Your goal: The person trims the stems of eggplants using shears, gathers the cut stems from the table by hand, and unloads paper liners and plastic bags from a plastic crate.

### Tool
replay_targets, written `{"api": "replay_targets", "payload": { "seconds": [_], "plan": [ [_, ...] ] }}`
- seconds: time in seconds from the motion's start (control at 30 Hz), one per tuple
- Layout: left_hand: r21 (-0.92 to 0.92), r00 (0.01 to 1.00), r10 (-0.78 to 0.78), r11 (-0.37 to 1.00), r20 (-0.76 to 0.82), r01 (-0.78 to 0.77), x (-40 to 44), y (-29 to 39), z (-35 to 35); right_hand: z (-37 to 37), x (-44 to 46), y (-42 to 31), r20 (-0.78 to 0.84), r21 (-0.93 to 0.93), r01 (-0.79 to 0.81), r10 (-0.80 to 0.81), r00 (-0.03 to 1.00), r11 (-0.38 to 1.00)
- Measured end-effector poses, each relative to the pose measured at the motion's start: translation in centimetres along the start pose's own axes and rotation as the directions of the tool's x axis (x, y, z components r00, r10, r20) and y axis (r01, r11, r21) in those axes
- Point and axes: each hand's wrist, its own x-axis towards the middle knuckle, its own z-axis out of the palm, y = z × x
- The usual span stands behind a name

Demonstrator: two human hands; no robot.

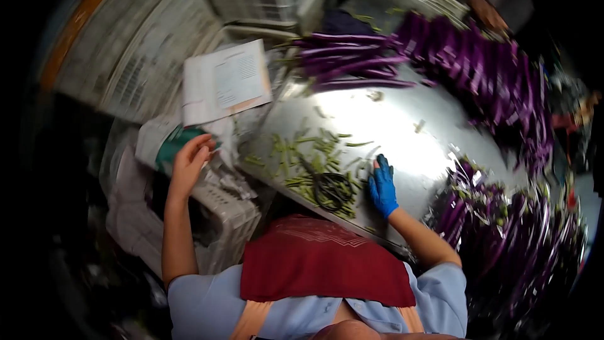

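Observation:
My left hand (190, 158) is bare and raised at the table's left side, its fingers loosely bent, with nothing visible in them. Just behind it are a green roll-like item (178, 143) and crumpled clear plastic (228, 179). My right hand (382, 187), in a blue glove, lies flat on the metal table (402, 132), fingers stretched forward. Between my hands spreads a pile of cut green stem pieces (314, 151). Scissors with black handles (333, 191) rest on that pile. Long purple eggplants (352, 56) lie loose at the far side of the table.
More eggplants (465, 56) line the far right, and bundles in clear wrap (503, 226) sit at the near right. A printed paper or box (229, 82) lies at the left, by white crates (141, 56). Another person's hand (491, 16) is at the upper right.

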Motion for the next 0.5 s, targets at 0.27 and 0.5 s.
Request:
{"api": "replay_targets", "payload": {
  "seconds": [0.27,0.5],
  "plan": [
    [-0.105,0.784,-0.166,0.986,-0.598,0.129,-9.3,-7.4,-16.2,3.9,5.1,-10.7,0.158,-0.11,0.107,-0.089,0.983,0.988],
    [-0.505,0.566,-0.637,0.767,-0.524,0.396,-15.8,-24.5,-22.3,4.2,4.7,-14.5,0.413,-0.183,0.205,-0.114,0.904,0.962]
  ]
}}
